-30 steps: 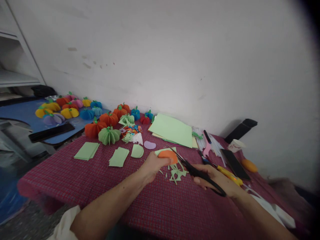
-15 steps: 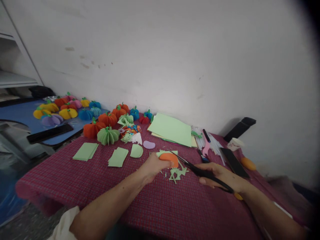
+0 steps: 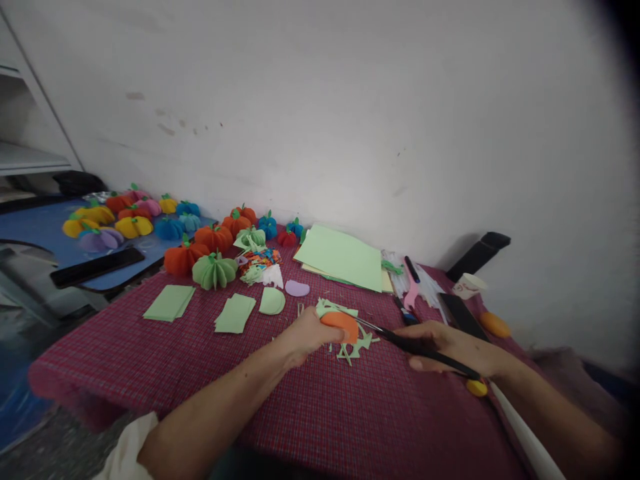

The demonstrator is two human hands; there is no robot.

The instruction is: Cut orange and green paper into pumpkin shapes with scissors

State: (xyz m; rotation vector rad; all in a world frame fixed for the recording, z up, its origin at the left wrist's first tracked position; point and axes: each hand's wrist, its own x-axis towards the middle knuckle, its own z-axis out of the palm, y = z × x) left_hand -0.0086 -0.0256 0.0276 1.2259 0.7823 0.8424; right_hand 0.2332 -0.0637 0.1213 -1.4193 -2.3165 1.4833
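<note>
Pinched in my left hand (image 3: 313,332) is a rounded orange paper piece (image 3: 340,324), laid against light green paper (image 3: 337,308) that shows along its upper edge. My right hand (image 3: 440,345) is closed around the black handles of a pair of scissors (image 3: 395,338). The scissor blades reach left to the green paper just above the orange piece. Green paper scraps (image 3: 357,349) lie on the cloth below and beside the blades. Left of my left hand rest rounded green cutouts (image 3: 273,301), a lilac paper piece (image 3: 297,288) and a stack of green rectangles (image 3: 235,314).
A checked red cloth (image 3: 320,413) covers the table. Several paper pumpkins (image 3: 215,270) stand at the back left, more on a blue table (image 3: 65,257). Green sheets (image 3: 343,260) lie by the wall. At right are a paper cup (image 3: 469,287) and an orange rounded object (image 3: 495,325).
The scissor blades have come down against the green paper above the orange piece, and their handles have shifted slightly. My left hand keeps its hold on the orange piece.
</note>
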